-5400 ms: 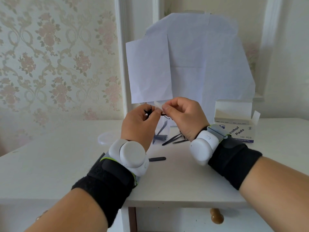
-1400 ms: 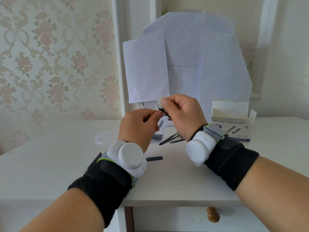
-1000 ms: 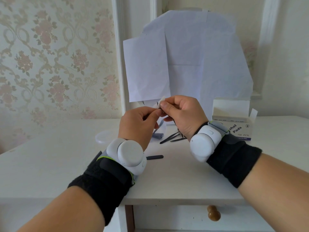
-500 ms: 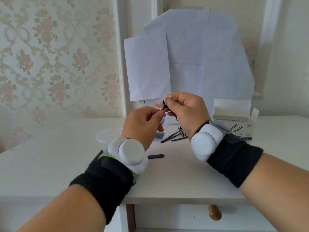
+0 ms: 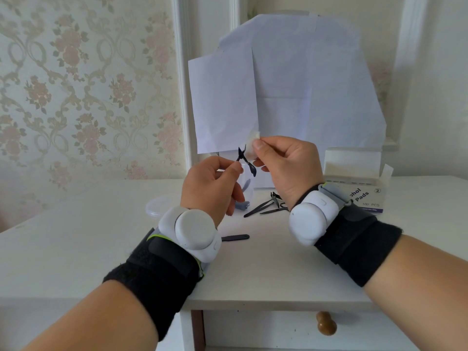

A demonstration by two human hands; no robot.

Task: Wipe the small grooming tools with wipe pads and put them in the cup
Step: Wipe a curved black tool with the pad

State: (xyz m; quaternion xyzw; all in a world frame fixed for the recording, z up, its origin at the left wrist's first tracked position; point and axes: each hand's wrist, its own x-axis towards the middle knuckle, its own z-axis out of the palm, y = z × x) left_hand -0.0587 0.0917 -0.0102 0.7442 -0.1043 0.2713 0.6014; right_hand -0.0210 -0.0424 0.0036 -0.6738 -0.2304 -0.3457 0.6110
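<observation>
Currently the left hand (image 5: 212,188) pinches a small black metal grooming tool (image 5: 246,160) between thumb and forefinger, holding it up above the white painted surface (image 5: 76,249). The tool's long axis runs on a slant, its forked tip up and to the left, its broader end down and to the right. The right hand (image 5: 283,168) pinches a small white wipe pad (image 5: 252,148) just beside the upper part of the tool; whether pad and metal touch is too fine to tell. The pad lies to the tool's right, so a stroke along that slanted axis looks like the step in hand. A clear plastic cup (image 5: 244,196) stands on the surface beyond and below the left hand, mostly hidden by it, so the left hand is nearer for the drop. More slim black tools (image 5: 263,209) lie by the right wrist, not yet wiped by the look of it.
</observation>
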